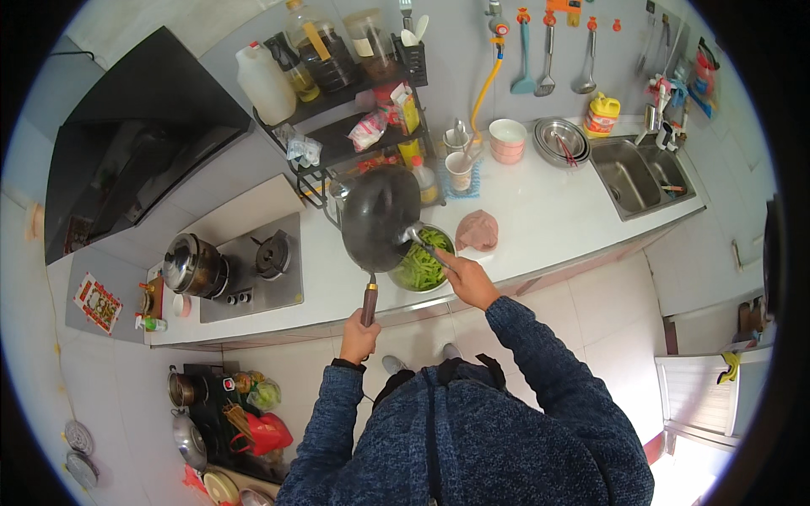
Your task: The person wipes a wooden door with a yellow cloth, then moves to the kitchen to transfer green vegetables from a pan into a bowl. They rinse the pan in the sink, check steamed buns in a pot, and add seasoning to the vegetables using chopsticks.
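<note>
My left hand (359, 336) is closed around the wooden handle of a dark wok (381, 212), which is held tilted above the white counter. In my right hand (467, 278) is the handle of a metal spatula or ladle (414, 235); its head is at the wok's right rim. Below and beside that rim stands a metal bowl of cut green vegetables (421, 269), partly hidden by the wok. A crumpled pink cloth (477, 230) lies on the counter right of the bowl.
A gas stove (278, 284) with a lidded pot (188, 262) is at the left. Behind the wok stands a black rack (329, 136) with bottles and jars. Cups (459, 171), stacked bowls (507, 142), steel basins (562, 142) and a sink (626, 177) line the counter rightward.
</note>
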Motion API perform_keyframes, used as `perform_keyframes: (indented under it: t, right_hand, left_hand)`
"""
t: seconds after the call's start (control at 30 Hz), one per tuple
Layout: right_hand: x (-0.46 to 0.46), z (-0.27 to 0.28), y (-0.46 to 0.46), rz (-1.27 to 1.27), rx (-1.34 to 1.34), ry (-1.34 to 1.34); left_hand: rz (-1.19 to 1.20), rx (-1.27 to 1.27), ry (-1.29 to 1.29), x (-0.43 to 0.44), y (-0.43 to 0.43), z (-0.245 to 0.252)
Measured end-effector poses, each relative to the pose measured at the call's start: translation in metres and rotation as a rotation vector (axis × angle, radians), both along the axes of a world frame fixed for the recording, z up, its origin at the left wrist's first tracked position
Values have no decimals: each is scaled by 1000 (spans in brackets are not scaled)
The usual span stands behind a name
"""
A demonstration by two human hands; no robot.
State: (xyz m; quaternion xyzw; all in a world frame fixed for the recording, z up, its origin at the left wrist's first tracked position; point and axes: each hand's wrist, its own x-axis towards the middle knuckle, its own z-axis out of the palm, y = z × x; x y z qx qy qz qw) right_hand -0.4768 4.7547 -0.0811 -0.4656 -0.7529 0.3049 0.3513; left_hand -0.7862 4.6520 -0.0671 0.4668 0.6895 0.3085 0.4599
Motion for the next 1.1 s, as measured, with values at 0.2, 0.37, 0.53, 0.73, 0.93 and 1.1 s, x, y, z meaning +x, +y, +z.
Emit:
perform_keyframes:
  t: [0.2,0.37,0.53,0.73,0.93,1.1]
  right_hand:
    - [-33,7,10,-68,16,132]
    - [-15,25,-11,57,-198,-122]
    - [-37,33,1,-13,99,203]
    - [-18,43,-9,124,-134,-107]
    - [-21,57,-14,133,75,23]
    - [-6,60,-13,97,61,-304]
  left_hand:
    - [0,-57,-252,3,-5,20]
    - [15,-37,-304,2,-7,23]
    - [22,-43,-352,1,-8,23]
    - [9,-29,-349,-1,-5,24]
    - [31,-38,-348,-2,-6,26]
    - [3,-34,-287,-4,-4,29]
